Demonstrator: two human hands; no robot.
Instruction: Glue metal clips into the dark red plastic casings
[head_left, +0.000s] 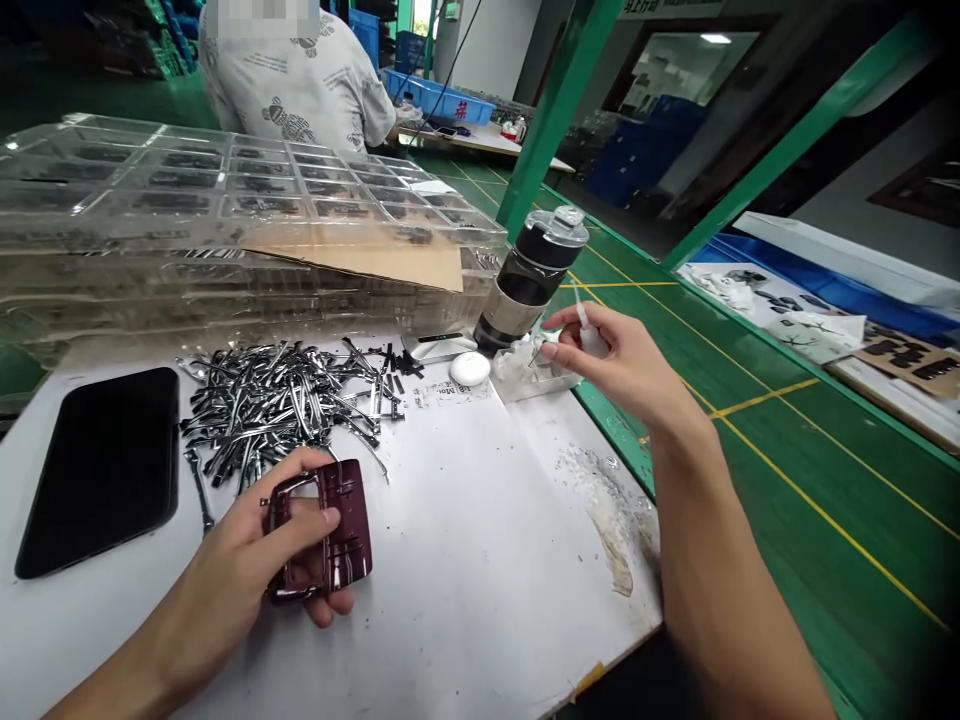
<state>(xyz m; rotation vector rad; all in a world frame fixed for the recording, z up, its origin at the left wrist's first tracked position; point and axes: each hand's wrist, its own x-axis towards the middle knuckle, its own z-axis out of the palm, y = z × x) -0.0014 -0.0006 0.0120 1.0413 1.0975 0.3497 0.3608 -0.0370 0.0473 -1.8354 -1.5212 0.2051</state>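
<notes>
My left hand (262, 555) is closed around a dark red plastic jig (330, 530) that rests on the white work surface (480, 560), thumb across its top. A metal clip seems to sit in the jig. Just beyond it lies a heap of shiny metal clips (277, 405). My right hand (626, 365) is raised at the table's right edge, fingers pinched on a small white squeeze bottle (589, 335) over a small clear tray (536, 375).
A black phone (105, 465) lies at the left. Stacked clear compartment trays (225, 220) and a cardboard sheet (375, 262) stand behind the clips. A dark water bottle (529, 280) and a white round case (469, 368) sit at the back right. Another person (300, 80) works beyond.
</notes>
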